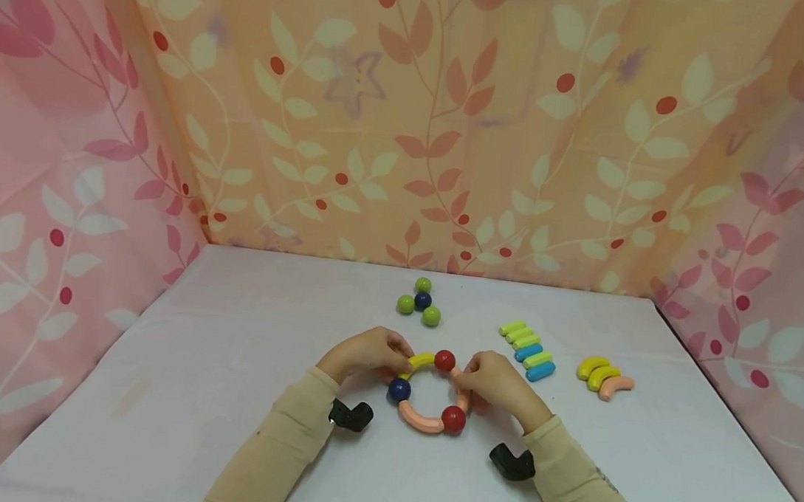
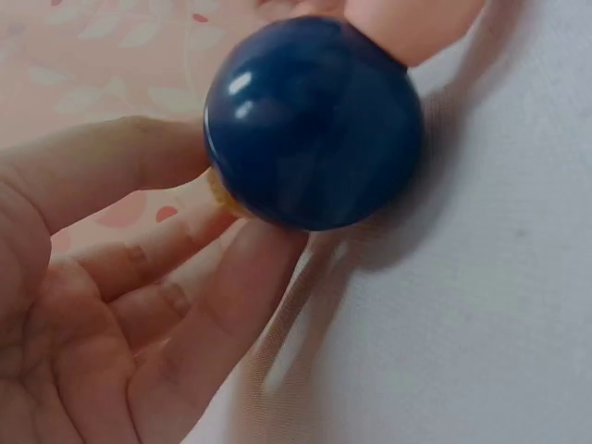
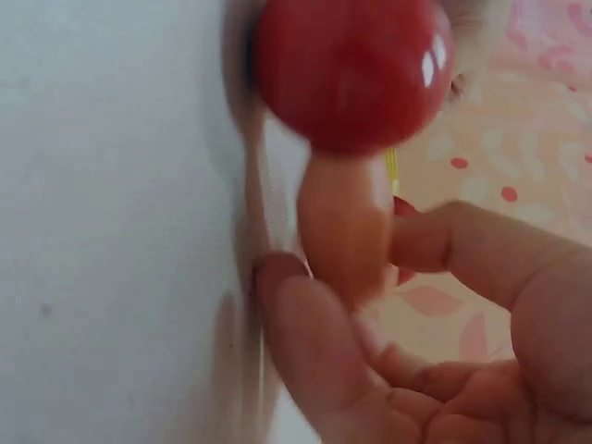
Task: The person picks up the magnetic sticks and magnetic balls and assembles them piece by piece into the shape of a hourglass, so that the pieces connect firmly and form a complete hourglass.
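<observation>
In the head view, curved sticks and balls form a ring between both hands. My left hand (image 1: 372,351) pinches the yellow curved stick (image 1: 422,360) at its upper left, close beside the dark blue ball (image 1: 399,390). On the ring's right side, my right hand (image 1: 501,385) pinches a pink curved stick (image 1: 463,401) joining the upper red ball (image 1: 445,360) and the lower red ball (image 1: 453,420). Another pink curved stick (image 1: 420,418) closes the bottom. The left wrist view shows the blue ball (image 2: 314,120) hiding most of the yellow stick; fingertips partly cover the pink stick (image 3: 344,222) in the right wrist view.
Behind the ring, green balls (image 1: 431,316) surround a dark blue ball (image 1: 423,300). To the right lie a row of short straight green and blue sticks (image 1: 528,352), then yellow curved sticks (image 1: 602,377) and a pink one (image 1: 616,388). Patterned curtains (image 1: 406,133) border the white table (image 1: 191,391).
</observation>
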Demonstrator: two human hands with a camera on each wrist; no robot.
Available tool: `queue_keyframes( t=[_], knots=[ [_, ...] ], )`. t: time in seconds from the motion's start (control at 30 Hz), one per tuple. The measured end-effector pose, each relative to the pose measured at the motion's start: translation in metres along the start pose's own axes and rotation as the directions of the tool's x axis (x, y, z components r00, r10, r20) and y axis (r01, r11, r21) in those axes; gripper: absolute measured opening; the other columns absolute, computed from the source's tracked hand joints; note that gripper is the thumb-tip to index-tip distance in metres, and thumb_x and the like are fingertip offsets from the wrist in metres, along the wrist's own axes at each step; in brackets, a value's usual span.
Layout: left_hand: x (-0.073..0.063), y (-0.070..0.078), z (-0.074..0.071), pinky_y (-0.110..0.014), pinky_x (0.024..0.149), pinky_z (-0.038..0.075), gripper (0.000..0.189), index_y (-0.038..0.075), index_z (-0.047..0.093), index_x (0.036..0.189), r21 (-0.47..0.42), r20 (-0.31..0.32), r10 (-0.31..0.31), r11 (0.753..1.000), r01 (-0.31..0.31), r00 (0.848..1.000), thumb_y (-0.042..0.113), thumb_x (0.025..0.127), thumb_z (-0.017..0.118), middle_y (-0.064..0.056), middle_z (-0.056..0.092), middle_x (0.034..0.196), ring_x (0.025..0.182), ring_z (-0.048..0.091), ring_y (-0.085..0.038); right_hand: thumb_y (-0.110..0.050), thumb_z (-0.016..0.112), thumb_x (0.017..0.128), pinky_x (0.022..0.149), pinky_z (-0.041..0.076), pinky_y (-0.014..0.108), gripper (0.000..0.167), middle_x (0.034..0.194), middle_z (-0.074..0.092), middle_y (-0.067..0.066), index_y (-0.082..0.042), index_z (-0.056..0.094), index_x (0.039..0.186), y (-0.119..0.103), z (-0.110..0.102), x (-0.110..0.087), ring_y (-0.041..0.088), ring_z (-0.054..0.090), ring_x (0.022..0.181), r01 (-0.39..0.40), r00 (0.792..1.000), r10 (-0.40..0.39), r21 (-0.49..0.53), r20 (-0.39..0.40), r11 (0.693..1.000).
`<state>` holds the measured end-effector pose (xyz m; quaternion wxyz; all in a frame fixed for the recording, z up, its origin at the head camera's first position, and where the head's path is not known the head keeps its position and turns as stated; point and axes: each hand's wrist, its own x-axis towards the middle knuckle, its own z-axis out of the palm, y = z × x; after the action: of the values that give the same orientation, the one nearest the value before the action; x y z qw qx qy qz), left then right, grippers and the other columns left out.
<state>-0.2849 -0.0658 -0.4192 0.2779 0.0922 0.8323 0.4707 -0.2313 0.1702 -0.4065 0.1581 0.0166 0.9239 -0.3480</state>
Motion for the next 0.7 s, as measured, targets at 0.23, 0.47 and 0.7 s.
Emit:
queue_keyframes(
  t=[0.23,0.47,0.7],
  knots=[
    [0.002,-0.004,0.0,-0.023,0.069,0.056,0.027,0.005,0.069,0.109,-0.076,-0.051,0.013,0.997,-0.017,0.999,0.015,0.085,0.076,-0.005,0.067,0.094,0.077,0.062,-0.013,-0.014,0.072,0.087,0.061,0.056,0.026,0.033,0.092,0.066,0.009,0.0,0.064,0.116,0.006,-0.004,0.009,0.016,0.062,0.064,0.014,1.0,-0.015,0.147,0.003,0.989],
    [0.006,-0.006,-0.004,-0.027,0.074,0.06,0.031,0.003,0.069,0.115,-0.152,-0.111,0.026,0.987,-0.043,0.993,0.007,0.085,0.075,-0.008,0.07,0.102,0.081,0.066,-0.012,-0.02,0.071,0.088,0.08,0.057,0.034,0.044,0.113,0.068,0.014,0.0,0.062,0.127,0.005,-0.009,0.013,0.021,0.061,0.09,0.028,1.0,-0.026,0.177,-0.018,0.984],
    [0.008,-0.011,-0.008,-0.033,0.081,0.061,0.045,0.005,0.063,0.127,-0.183,0.01,0.043,0.982,-0.041,0.999,0.013,0.085,0.077,-0.011,0.066,0.122,0.092,0.067,-0.016,-0.031,0.08,0.081,0.085,0.055,0.037,0.066,0.131,0.06,0.016,-0.003,0.056,0.136,0.004,-0.015,0.008,0.021,0.06,0.096,0.011,0.998,-0.019,0.132,0.056,0.991]
  ],
)
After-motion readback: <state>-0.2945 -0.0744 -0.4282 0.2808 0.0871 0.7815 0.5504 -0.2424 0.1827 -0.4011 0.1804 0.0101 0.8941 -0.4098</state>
